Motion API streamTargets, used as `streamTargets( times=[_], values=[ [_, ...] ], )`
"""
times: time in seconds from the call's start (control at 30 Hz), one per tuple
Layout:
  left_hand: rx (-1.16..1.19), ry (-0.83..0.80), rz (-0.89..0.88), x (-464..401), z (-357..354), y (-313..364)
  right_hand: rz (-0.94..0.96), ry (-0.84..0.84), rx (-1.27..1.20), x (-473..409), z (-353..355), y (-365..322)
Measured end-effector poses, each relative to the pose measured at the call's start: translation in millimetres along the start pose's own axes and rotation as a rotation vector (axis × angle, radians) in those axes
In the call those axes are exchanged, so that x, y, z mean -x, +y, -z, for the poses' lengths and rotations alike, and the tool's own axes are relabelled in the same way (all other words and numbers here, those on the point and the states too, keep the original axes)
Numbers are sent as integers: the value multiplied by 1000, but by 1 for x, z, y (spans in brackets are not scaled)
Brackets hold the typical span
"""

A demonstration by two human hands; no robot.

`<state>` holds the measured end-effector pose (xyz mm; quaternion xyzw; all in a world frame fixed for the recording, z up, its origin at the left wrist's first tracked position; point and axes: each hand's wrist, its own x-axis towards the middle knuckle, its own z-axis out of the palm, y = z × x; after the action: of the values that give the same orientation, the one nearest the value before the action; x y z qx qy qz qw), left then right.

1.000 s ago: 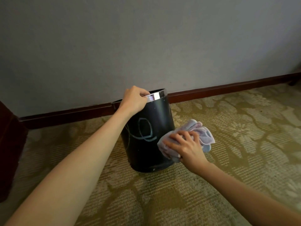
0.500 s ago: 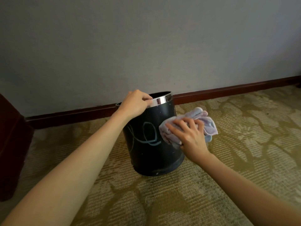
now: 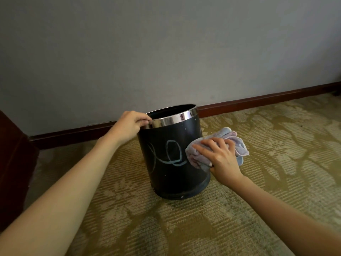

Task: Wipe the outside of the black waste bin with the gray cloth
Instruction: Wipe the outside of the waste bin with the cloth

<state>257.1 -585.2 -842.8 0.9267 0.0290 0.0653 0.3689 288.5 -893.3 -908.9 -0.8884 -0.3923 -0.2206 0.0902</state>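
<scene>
We see the black waste bin (image 3: pixel 171 174) with a dark, smooth, faintly sheened wall marked by pale, chalky looping lines, and a polished, mirror-bright metal band (image 3: pixel 173 119) round its rim. The gray cloth (image 3: pixel 238 143) looks like soft, nubby terry, bunched in folds. The carpet (image 3: pixel 258 191) is a coarse, ribbed weave, matt, in olive and beige. The baseboard (image 3: pixel 258 100) looks like dark varnished wood with a slight gloss, and the wall (image 3: pixel 166 52) is matt and finely textured.
</scene>
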Motion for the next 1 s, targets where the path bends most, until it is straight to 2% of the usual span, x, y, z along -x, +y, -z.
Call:
streamTargets(
  times=[0.1,0.23,0.37,0.57,0.7,0.77,0.9,1.0],
  values=[
    [-35,34,-16,-1,-7,5,45,41,18,-13,10,1],
    [-52,44,-63,-4,-18,19,-32,140,25,-45,23,5],
    [-77,107,-83,-10,-32,33,-42,157,72,-47,17,10],
    [-46,142,-18,-22,-31,28,112,-43,136,29,-14,20],
    [-32,155,2,-24,-29,25,195,-49,172,24,-8,22],
    [-18,151,1,-22,-30,28,162,-48,130,5,4,21],
    [-54,143,-69,-20,-38,38,44,92,63,-49,28,15],
    [-61,152,-76,-22,-41,39,32,103,87,-55,26,10]
  ],
)
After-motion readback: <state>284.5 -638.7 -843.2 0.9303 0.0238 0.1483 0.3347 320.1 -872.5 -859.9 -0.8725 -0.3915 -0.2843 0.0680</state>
